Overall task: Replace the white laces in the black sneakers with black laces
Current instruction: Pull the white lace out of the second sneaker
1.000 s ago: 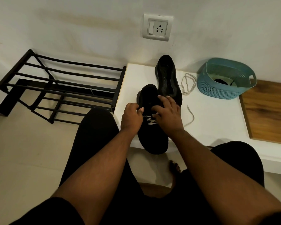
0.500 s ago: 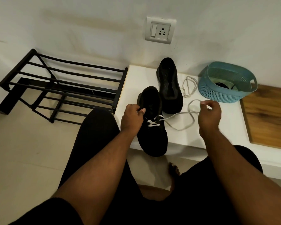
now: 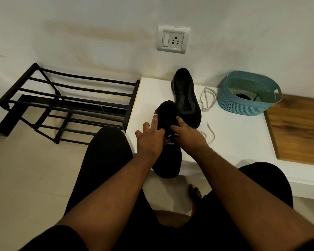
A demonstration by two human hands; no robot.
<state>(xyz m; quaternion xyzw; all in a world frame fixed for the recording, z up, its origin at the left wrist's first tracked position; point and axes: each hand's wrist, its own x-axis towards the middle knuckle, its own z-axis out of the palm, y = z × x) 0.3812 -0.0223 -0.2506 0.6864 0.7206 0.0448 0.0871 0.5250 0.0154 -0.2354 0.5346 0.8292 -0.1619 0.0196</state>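
Bench (image 3: 234,142), white-topped with a wood panel (image 3: 297,129) at its right end, runs along the wall; a black rack (image 3: 65,105) stands on the floor to its left. Two black sneakers lie on the white top. The far shoe (image 3: 186,98) has no lace and points toward the wall, just beside the near shoe (image 3: 168,160), whose end hangs over the bench's front edge. A teal basket (image 3: 246,102) sits right of the far shoe with something dark inside. One loose white lace (image 3: 208,98) lies between far shoe and basket. Both hands rest on the near shoe: the left hand (image 3: 150,140) has fingers spread straight over its side, the right hand (image 3: 187,136) lies with fingers extended across the eyelets. A second white lace (image 3: 211,134), partly threaded, trails from under the right hand onto the bench.
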